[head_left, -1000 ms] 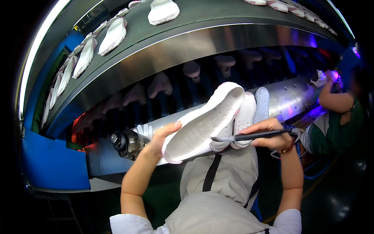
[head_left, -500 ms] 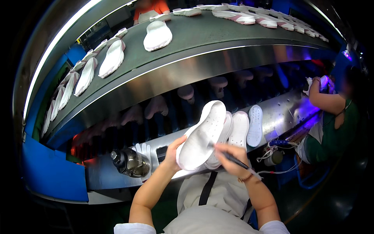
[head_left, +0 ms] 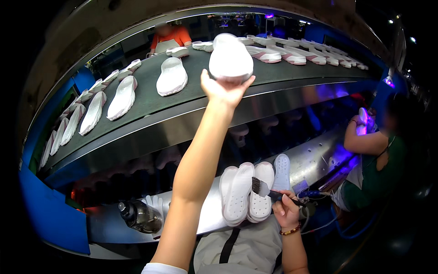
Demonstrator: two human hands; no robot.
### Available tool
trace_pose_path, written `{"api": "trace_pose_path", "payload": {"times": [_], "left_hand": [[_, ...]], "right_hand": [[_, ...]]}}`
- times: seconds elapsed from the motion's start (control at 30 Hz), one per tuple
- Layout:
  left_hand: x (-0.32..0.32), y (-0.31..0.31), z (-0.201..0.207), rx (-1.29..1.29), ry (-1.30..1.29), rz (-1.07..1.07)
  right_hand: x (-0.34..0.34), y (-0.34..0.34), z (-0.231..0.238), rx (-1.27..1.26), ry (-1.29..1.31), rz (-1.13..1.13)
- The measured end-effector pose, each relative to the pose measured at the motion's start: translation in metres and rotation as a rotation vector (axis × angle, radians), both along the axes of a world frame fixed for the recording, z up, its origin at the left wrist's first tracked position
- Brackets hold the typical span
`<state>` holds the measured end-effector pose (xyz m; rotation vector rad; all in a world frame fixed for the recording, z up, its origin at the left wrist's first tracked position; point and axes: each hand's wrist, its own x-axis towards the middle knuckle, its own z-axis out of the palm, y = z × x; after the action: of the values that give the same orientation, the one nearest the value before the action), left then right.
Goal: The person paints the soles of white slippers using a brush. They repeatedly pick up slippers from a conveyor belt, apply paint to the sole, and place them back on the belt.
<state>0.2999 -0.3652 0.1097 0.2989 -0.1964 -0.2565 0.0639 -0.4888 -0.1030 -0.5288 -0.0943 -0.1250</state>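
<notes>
A white shoe sole (head_left: 231, 59) is held up over the green conveyor belt (head_left: 145, 102) by my left hand (head_left: 223, 92), arm stretched far out. Its thumb and fingers cup the sole's near end; the sole is slightly blurred. Close to my body, my right hand (head_left: 286, 211) is closed round the dark handle of a flat brush (head_left: 261, 187), from which a tube seems to trail. Under the bristles, several white and pinkish soles (head_left: 238, 196) lie side by side on a metal ledge (head_left: 206, 218). Behind the brush rests a pale blue-white perforated sole (head_left: 282, 171).
White soles (head_left: 123, 97) line the belt on both sides. A dark bottle (head_left: 145, 220) and a pale glove (head_left: 156, 203) are on the ledge at left. Dark shapes stand beneath the belt. One co-worker (head_left: 381, 164) sits at right; another person (head_left: 169, 39) is across the belt.
My left hand has carried the sole up and forward from above the ledge to over the belt. My right hand has drawn the brush off it, down and slightly right. The view has shifted.
</notes>
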Motion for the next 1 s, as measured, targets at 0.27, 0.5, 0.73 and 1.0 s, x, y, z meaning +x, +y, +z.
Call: {"api": "trace_pose_path", "payload": {"times": [0.27,0.5,0.73,1.0], "left_hand": [[0.039,-0.081,-0.012,0.985,-0.449,0.194],[0.105,-0.130,-0.009,1.671,-0.822,0.731],[0.193,-0.163,-0.011,1.632,-1.106,1.255],[0.145,-0.166,-0.009,2.509,-1.069,0.815]], "right_hand": [[-0.010,-0.024,-0.024,0.033,0.196,-0.202],[-0.001,-0.022,-0.018,-0.020,0.195,-0.181],[-0.004,-0.033,-0.050,0.009,0.337,-0.163],[0.014,-0.030,-0.062,-0.144,0.432,-0.145]]}}
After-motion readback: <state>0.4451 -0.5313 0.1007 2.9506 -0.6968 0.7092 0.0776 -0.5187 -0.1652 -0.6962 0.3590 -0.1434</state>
